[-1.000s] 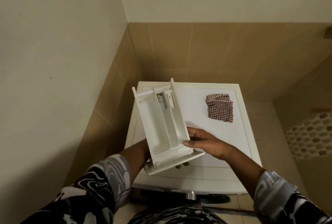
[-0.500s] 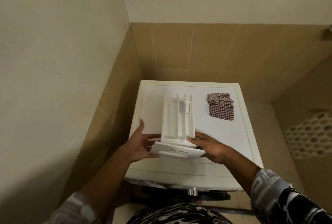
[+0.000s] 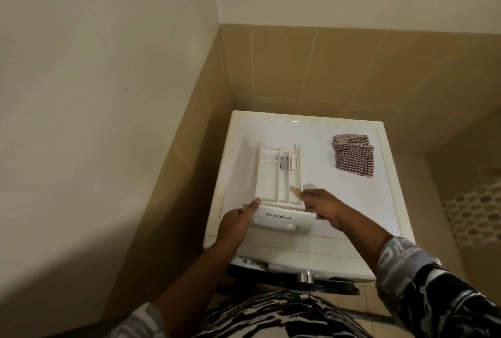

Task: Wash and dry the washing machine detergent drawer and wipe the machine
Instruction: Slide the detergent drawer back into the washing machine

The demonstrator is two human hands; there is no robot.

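Drawer (image 3: 271, 175) laid flat on washing machine (image 3: 344, 202), left end gripped by left hand (image 3: 234, 225), right side touched by right hand (image 3: 322, 209), grip unclear
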